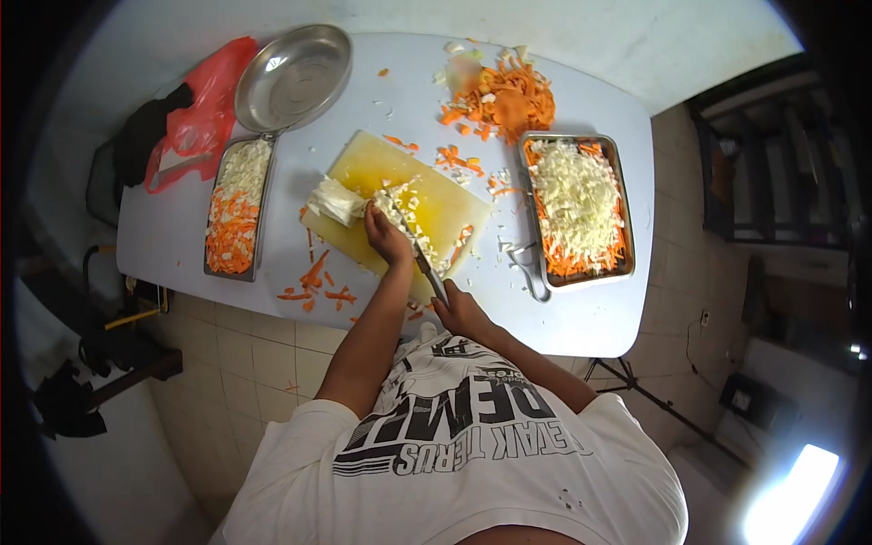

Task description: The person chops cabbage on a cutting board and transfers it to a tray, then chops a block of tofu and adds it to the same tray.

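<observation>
My right hand (461,312) is wrapped round the handle of a knife (421,256), whose blade slants up and left across the yellowed cutting board (361,156). Close to the blade's far end, my left hand (389,238) has its fingers curled on pale cabbage. A larger cabbage chunk (336,201) sits just left of those fingers, at the board's left edge. Chopped cabbage bits (409,202) lie along the blade's right side. The left fingertips are partly hidden. Some carrot strips (462,243) rest by the board's right edge.
A metal tray (628,234) of shredded cabbage and carrot is at right, beside a peeler (529,272). Another filled tray (260,238) stands left, below a round metal pan (295,77) and red plastic bag (202,118). Carrot peelings (513,100) are heaped at the back.
</observation>
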`<state>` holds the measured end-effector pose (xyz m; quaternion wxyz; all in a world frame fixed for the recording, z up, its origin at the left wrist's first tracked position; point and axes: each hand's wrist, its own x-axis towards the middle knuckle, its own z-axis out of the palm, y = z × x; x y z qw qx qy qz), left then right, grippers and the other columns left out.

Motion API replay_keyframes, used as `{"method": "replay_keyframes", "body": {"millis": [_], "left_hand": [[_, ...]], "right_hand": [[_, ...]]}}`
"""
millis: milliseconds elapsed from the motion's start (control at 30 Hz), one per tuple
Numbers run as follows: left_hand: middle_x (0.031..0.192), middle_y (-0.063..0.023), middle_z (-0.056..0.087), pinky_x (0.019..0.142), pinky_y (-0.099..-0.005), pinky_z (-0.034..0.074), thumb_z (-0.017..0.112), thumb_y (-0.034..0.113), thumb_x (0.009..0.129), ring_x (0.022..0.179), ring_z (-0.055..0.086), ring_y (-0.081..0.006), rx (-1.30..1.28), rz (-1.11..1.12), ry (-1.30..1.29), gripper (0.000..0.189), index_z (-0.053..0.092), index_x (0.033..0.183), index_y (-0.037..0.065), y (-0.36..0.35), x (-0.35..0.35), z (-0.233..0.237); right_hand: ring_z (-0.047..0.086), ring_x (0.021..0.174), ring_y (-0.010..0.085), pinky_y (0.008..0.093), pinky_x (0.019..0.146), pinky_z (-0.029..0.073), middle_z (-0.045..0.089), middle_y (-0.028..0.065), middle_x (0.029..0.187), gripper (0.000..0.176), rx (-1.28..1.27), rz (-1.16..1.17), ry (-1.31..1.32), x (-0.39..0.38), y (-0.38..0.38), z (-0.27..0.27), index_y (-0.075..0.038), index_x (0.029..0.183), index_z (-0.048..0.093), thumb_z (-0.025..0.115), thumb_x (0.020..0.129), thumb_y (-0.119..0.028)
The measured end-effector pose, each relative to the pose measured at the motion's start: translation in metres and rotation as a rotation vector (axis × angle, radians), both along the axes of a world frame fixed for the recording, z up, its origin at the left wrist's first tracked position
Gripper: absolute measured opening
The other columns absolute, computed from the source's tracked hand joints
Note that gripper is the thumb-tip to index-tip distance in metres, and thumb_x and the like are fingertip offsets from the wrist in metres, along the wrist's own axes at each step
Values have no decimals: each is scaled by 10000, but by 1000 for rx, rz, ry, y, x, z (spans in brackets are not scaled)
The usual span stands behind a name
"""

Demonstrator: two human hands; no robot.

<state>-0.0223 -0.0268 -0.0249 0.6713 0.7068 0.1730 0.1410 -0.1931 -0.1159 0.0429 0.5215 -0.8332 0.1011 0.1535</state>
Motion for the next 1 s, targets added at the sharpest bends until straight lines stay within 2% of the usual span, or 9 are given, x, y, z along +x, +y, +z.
{"method": "replay_keyframes", "body": {"millis": [167,367,467,633,667,833,900,1000], "left_hand": [[1272,-218,562,1001,-375,406,391,213,1009,1163,543,-322,7,-46,18,387,540,1250,-51,-2,-5,18],[1282,-216,553,1012,-377,403,396,206,1006,1171,538,-331,25,-63,12,374,543,1253,-34,-24,-12,9],[1279,-216,555,1010,-381,407,413,206,1003,1170,539,-338,38,-160,10,366,548,1248,-29,-44,-22,23],[1248,-214,567,1002,-383,412,411,186,1000,1155,546,-339,86,-234,-30,353,552,1242,-29,-65,-29,19],[1267,-204,563,1030,-352,375,401,211,1012,1189,523,-300,48,-259,-11,359,545,1249,-18,-67,-30,19],[1238,-189,580,998,-354,398,407,197,1004,1145,549,-290,20,-307,-2,351,559,1229,-26,-81,-37,24],[1245,-208,571,998,-371,412,406,172,997,1145,555,-312,-17,-357,4,346,556,1230,-34,-95,-44,28],[1211,-181,600,988,-368,416,397,164,1005,1137,560,-302,30,-477,-58,331,564,1226,-16,-135,-60,32]], "right_hand": [[601,717,512,550,624,475,601,325,720,263,35,-17,2,-5,1,8,20,1017,416,561,909,-172],[602,697,503,532,618,474,605,314,711,265,-20,-52,64,-18,-11,19,20,993,421,547,932,-205],[600,690,503,528,617,467,599,316,701,279,28,-127,144,-27,-19,34,20,977,421,545,940,-227],[580,697,506,515,597,440,579,308,691,289,-15,-218,89,-42,-24,25,13,947,427,562,935,-243],[580,697,507,515,596,440,579,309,692,289,-17,-229,79,-44,-23,23,13,948,428,563,935,-242],[591,664,505,533,583,448,580,312,660,282,-19,-294,63,-52,-23,30,20,939,417,558,935,-224],[592,664,506,538,583,448,583,313,664,281,-16,-365,71,-61,-25,33,23,949,419,552,936,-224],[598,670,503,524,568,449,588,311,665,266,-1,-522,120,-75,-33,44,22,951,421,545,940,-213]]}}
